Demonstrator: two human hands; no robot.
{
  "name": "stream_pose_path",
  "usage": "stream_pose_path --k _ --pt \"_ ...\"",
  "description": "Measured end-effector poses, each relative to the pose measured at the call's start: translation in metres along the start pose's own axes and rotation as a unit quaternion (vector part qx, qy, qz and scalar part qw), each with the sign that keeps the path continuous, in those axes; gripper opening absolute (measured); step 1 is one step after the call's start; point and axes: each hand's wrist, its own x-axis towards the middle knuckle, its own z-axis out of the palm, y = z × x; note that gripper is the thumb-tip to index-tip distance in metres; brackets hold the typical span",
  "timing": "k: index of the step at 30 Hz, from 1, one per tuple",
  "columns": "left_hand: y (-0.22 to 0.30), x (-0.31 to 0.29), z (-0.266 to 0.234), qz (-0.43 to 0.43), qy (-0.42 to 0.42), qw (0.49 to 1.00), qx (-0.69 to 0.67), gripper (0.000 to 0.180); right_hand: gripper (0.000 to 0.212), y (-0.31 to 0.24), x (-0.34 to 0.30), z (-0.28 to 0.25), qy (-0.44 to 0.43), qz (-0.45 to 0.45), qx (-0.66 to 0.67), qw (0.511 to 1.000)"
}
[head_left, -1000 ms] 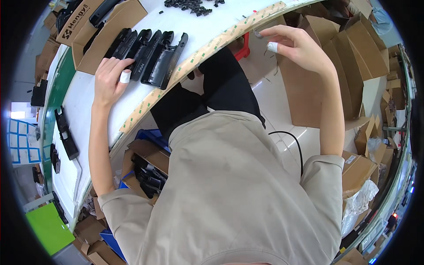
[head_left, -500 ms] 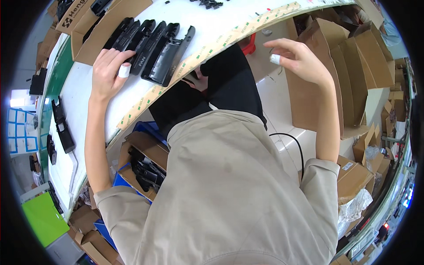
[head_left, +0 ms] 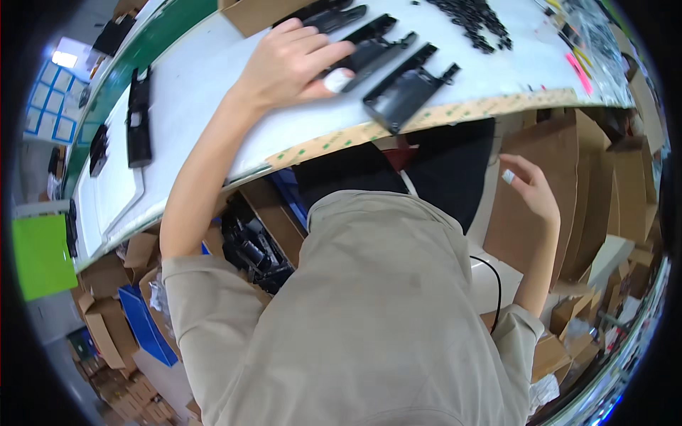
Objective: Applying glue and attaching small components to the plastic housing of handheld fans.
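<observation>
My left hand (head_left: 288, 67) is over the white table, its fingers bent around the near end of a black plastic housing (head_left: 373, 57). White tape wraps its thumb. Past the fingers lie more black housings (head_left: 334, 15), partly hidden by the hand. To the right, a separate black housing (head_left: 408, 96), hollow and trough-shaped, slants across the taped front edge. My right hand (head_left: 531, 186) hangs beyond that edge, in front of a cardboard box, with loosely curved fingers apart and nothing in them. One of its fingertips also has white tape.
Small black parts (head_left: 472, 21) lie heaped at the far side of the table. A pink tool (head_left: 579, 73) and clear plastic bags are at the right. Another long black housing (head_left: 139, 117) rests at the left. Below the table, a carton (head_left: 273, 213) holds black parts. Large open cardboard boxes (head_left: 533, 192) stand right.
The view has turned, bringing more of the table in. One black housing now lies apart from the row. My left hand has shifted along the housings; my right hand still holds nothing.
</observation>
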Motion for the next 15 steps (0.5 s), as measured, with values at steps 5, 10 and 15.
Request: stream_pose_path --k 5,10,15 --pt "0.001 0.001 0.0 -0.016 0.004 1.0 0.006 0.041 0.023 0.016 0.011 0.023 0.004 -0.015 -0.01 1.0" --pt "0.003 -0.003 0.01 -0.062 0.046 0.996 0.054 0.045 0.009 0.031 0.028 0.033 0.008 0.014 0.076 0.997" --pt "-0.001 -0.003 0.009 -0.091 0.017 0.996 -0.006 0.046 0.009 0.026 0.041 0.054 0.06 0.007 0.094 0.994"
